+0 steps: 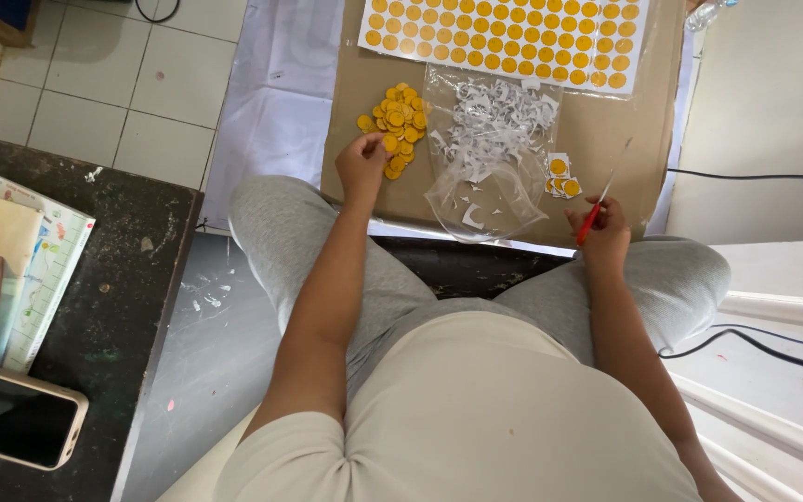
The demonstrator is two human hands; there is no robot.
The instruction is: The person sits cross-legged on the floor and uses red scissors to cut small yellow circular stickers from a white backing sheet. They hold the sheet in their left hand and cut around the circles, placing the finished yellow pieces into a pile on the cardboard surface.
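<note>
Seen from above, a seated person in grey trousers and a pale shirt works over a sheet of brown cardboard (606, 130) lying across the knees, near the top centre of the frame. The left hand (362, 160) has its fingers pinched on one yellow paper disc (389, 142) at the edge of a pile of cut discs (399, 119), gathered on the cardboard's left part so finished pieces stay together. The right hand (603, 226), at centre right, is closed around red-handled scissors (600, 200) with blades pointing up and away, held clear of the work. Between the hands lies a clear plastic bag (490, 139) holding white paper scraps, open towards the person. Just right of it sit a few roughly cut discs (560, 177) with white borders. Along the top edge lies a white sheet printed with rows of yellow circles (504, 37). At lower left, a dark tabletop (113, 279) carries a phone (16, 418) and papers.
</note>
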